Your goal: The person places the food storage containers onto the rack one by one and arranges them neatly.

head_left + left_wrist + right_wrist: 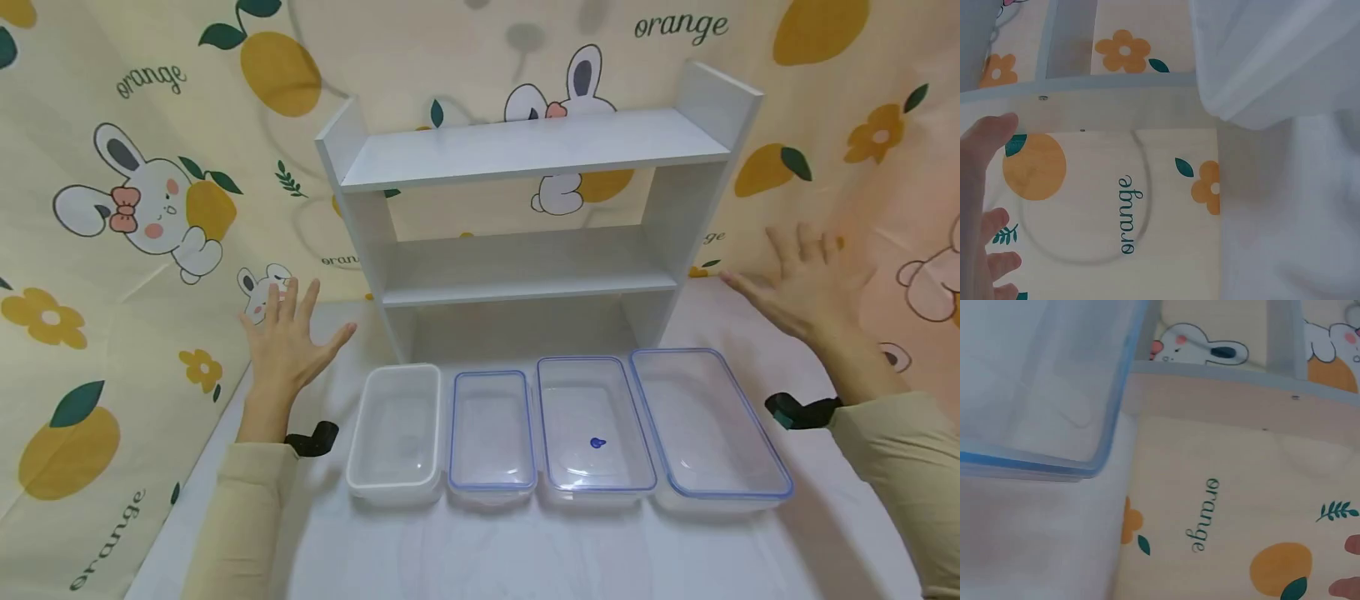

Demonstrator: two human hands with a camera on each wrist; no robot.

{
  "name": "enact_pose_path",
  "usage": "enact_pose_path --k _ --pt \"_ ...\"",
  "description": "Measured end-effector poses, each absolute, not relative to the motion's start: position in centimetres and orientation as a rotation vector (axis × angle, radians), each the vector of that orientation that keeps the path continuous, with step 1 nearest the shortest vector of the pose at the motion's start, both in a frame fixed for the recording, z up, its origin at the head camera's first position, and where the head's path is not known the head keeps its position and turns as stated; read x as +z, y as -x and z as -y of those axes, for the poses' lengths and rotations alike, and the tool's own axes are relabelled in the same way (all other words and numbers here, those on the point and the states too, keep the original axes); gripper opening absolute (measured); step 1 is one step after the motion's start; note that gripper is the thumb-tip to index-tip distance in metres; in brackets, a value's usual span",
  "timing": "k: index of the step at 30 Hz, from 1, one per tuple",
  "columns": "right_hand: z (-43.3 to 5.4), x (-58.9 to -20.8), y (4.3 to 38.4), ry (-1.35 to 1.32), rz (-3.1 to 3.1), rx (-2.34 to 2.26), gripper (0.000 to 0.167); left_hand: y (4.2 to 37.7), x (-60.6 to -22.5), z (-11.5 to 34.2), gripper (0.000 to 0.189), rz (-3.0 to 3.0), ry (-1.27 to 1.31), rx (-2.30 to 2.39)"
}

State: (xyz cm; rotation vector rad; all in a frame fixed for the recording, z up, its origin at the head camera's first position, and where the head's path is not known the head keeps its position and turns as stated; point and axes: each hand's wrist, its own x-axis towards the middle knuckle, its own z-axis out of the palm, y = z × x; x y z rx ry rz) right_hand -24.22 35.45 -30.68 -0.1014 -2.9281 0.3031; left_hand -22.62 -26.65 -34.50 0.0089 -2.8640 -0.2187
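Four clear plastic food containers stand in a row on the white table. At the left is one with a white lid (397,429); to its right come a small blue-rimmed container (492,433), a mid-sized blue-rimmed container (592,408) with a blue mark on its lid, and a large blue-rimmed container (708,421). My left hand (288,342) is raised with fingers spread, left of the white-lidded container and holding nothing. On the other side my right hand (806,287), also spread and holding nothing, hovers beyond the large container. The large container (1041,381) fills the right wrist view's upper left.
Behind the containers stands a white shelf unit (528,283) with bare boards and tall side panels. A patterned cloth (150,333) with rabbits and oranges hangs around the back and sides. The white tabletop (525,554) stretches in front of the row.
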Motion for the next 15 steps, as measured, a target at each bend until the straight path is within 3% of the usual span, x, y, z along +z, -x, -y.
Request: enact_pose_path --k 15 --pt "-33.3 -28.6 23.9 -0.074 2.413 0.744 0.063 20.6 -35.3 25.8 0.061 2.634 0.196 -0.565"
